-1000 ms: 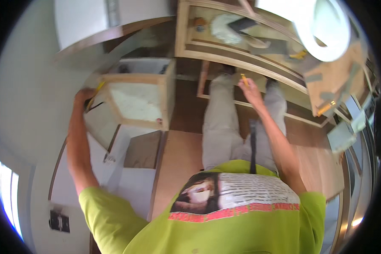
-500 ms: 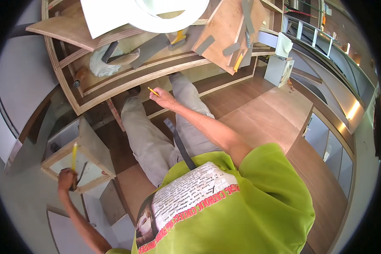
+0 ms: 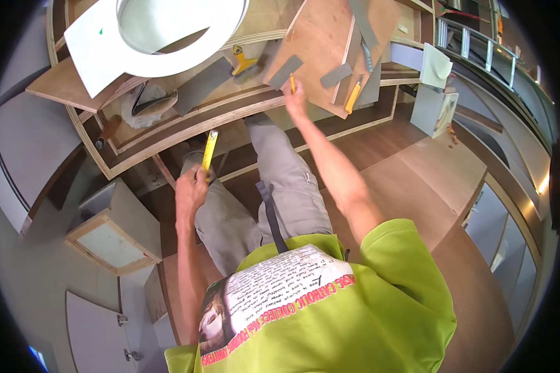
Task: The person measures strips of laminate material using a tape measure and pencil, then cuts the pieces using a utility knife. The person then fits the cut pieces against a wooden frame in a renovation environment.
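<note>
My left hand (image 3: 191, 188) is closed around a tape measure whose yellow blade (image 3: 211, 148) sticks up over my left leg, short of the bench frame; the case is mostly hidden in my grip. My right hand (image 3: 297, 101) pinches a yellow pencil (image 3: 292, 82) at the lower left edge of a brown plywood board (image 3: 308, 53). On that board lie grey strips (image 3: 336, 76) and a yellow utility knife (image 3: 354, 94). Left of the board, a yellow-handled scraper (image 3: 243, 62) rests in the wooden frame (image 3: 186, 122).
A white panel with a round opening (image 3: 99, 46) lies across the frame's far left. Beneath it are a crumpled white bag (image 3: 144, 112) and a wooden-handled tool (image 3: 109, 132). An open box (image 3: 115, 236) stands at left, a brown platform (image 3: 410, 168) at right. A ladder (image 3: 488, 59) lies far right.
My left hand has swung from the box at left to in front of my legs, bringing the tape measure. My right hand has moved forward and right with the pencil, up to the board.
</note>
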Demonstrator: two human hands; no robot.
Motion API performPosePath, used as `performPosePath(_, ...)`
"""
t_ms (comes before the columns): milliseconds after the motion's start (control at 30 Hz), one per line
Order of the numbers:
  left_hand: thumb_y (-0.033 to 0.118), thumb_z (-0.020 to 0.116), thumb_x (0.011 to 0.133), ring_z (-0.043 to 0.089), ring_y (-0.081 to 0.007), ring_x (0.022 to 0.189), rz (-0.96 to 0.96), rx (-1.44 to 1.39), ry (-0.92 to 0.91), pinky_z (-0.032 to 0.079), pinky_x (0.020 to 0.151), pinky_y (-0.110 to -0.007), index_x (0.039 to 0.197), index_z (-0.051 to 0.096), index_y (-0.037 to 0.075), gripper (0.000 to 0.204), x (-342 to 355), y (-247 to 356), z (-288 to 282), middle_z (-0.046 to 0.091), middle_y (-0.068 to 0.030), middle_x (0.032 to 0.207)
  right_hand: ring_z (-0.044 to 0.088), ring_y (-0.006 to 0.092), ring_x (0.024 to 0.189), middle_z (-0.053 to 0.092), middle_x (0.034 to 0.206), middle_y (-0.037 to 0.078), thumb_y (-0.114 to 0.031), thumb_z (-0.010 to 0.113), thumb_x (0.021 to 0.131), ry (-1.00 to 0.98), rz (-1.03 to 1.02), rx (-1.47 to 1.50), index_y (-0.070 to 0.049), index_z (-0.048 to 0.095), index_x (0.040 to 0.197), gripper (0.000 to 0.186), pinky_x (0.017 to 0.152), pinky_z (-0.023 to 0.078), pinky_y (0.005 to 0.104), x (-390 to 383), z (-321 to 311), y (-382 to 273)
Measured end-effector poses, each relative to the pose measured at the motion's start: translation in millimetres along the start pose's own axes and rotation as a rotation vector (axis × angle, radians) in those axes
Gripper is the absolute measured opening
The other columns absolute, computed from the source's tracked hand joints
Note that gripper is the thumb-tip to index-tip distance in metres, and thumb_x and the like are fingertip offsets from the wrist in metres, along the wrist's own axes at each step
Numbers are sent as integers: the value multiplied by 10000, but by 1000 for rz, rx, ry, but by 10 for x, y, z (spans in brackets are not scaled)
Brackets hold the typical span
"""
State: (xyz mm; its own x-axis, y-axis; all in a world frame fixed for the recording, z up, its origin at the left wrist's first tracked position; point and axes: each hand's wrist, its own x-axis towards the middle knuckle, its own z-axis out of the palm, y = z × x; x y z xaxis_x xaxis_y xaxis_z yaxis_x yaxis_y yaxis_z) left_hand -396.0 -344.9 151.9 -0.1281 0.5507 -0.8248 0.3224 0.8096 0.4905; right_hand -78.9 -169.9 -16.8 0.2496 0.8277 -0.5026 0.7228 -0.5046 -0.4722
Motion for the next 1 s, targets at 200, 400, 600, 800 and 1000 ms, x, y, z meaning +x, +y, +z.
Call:
performPosePath(200, 294, 443, 1017, 535, -76, 674, -12, -423, -55, 447, 602, -256, 945, 694, 46, 360, 305, 819, 901, 649, -20, 783, 589, 226, 746, 568, 804, 80, -239, 747, 806, -42, -207, -130, -84, 502, 1289, 563, 663, 465, 387, 892, -276, -52)
performPosePath(400, 302, 459, 1005, 559, -107, 705, -66, -643, -126, 461, 645, -261, 953, 678, 15, 365, 778, 1272, 1790, 655, -47, 808, 627, 238, 746, 621, 790, 47, -222, 767, 792, -165, -152, -91, -83, 617, 1021, 307, 690, 483, 397, 1071, -388, 58)
performPosePath(600, 328, 463, 1002, 594, -131, 720, -151, -703, -200, 501, 647, -279, 982, 670, 9, 381, 1024, 1611, 2271, 654, -60, 820, 412, 51, 582, 489, 718, -62, -237, 760, 836, -590, 104, 543, -94, 574, 858, 235, 517, 360, 238, 833, -901, 161)
performPosePath(800, 310, 456, 1001, 595, -133, 681, -168, -623, -300, 497, 614, -285, 980, 671, 10, 370, 1050, 1873, 2381, 648, -61, 794, 362, 12, 567, 450, 735, -77, -198, 739, 874, -578, 263, 880, -93, 535, 961, 245, 469, 289, 186, 435, -1449, 99)
performPosePath(1000, 289, 459, 991, 577, -121, 672, -152, -532, -349, 466, 614, -267, 991, 677, 18, 347, 1023, 1959, 2381, 643, -57, 793, 358, 11, 563, 410, 746, -77, -203, 715, 908, -545, 222, 999, -100, 515, 1013, 249, 491, 298, 181, 314, -1649, -8)
